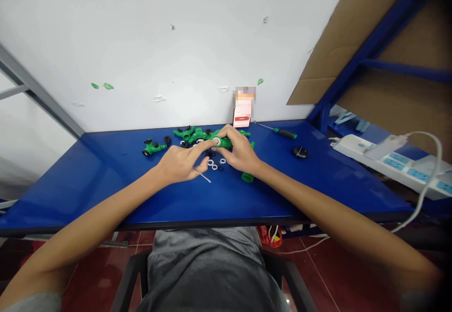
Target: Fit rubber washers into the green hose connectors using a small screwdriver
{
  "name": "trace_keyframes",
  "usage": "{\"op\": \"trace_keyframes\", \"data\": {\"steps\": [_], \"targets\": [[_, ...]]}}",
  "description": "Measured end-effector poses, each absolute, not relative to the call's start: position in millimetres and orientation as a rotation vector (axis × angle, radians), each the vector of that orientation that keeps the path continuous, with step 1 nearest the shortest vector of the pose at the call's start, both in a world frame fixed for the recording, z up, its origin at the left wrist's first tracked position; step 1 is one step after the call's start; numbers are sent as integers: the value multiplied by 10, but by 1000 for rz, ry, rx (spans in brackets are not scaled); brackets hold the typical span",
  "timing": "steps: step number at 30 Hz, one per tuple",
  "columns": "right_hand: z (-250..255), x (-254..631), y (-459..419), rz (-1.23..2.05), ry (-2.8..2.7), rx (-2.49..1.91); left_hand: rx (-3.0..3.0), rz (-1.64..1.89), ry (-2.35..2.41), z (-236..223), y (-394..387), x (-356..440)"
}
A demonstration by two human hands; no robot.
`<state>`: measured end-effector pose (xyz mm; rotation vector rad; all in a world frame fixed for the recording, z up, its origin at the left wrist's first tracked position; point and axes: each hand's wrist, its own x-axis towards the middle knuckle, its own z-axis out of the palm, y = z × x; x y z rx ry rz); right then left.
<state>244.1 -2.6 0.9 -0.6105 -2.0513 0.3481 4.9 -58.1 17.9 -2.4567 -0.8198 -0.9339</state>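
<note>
Workbench session, seated view, both bare hands close together at mid-table. Right hand (240, 150) curls around a green plastic hose fitting (222, 142), fingers wrapped over its body, apparently bracing it from the far side. Left hand (179, 162) comes in from the near side with its index finger stretched out, the fingertip on or just beside a white ring (216, 141) seated at the fitting's open end. That end tilts up toward the left hand, a hold that seems to leave the ring exposed to the fingertip. A thin pale pick (202, 174) juts from under the left hand's fingers; cannot tell whether it is pinched or only lying there.

Fitting sits just above the blue tabletop (88, 184), between the hands. Loose parts lie in a tight scatter directly before them, probably to keep everything within short reach: more green fittings (154, 148), small white rings (213, 164), black rubber washers (221, 168). A green cylindrical piece (247, 176) rests just below the right wrist. Green-handled screwdriver (285, 134) lies well off to the right, clear of the working area, with a dark round object (300, 151) nearer the table's front. White power strip (384, 161) stands at far right.
</note>
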Motion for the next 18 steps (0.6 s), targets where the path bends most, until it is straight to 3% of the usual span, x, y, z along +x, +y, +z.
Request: {"op": "trace_keyframes", "data": {"steps": [6, 10, 18], "targets": [[225, 2447, -255, 678, -2113, -662, -2504, -1582, -1115, 377, -627, 21], [298, 2438, -343, 929, -2102, -557, -2774, -1309, -1054, 431, -541, -13], [172, 2409, -211, 940, -2087, -555, -2704, -868, -973, 182, -328, -139]]}}
